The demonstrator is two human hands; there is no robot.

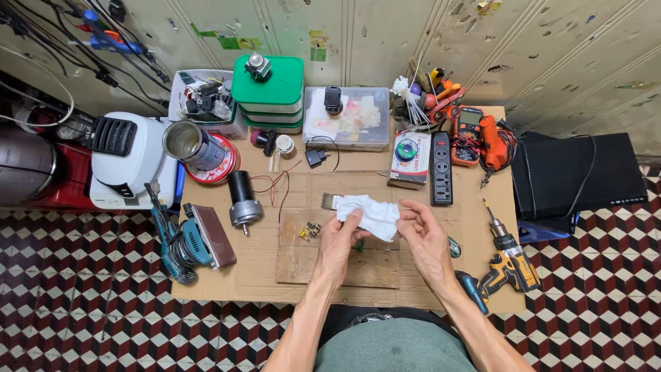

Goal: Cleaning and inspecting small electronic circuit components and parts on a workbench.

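Observation:
My left hand (339,242) and my right hand (423,238) together hold a crumpled white cloth (372,213) above a wooden board (323,265) in the middle of the cardboard-covered table (261,282). The left fingers pinch the cloth's left lower edge; the right fingers grip its right side. Just left of the cloth a paint brush (330,201) with pale bristles lies on the table. Some small yellow and dark parts (310,231) rest on the board beside my left hand.
A small electric motor (242,198), a teal sander (193,241), a metal can (187,145), stacked green-lidded boxes (268,93), a clear plastic box (348,117), a power strip (441,169), an orange multimeter (470,134) and a yellow cordless drill (508,258) surround the board.

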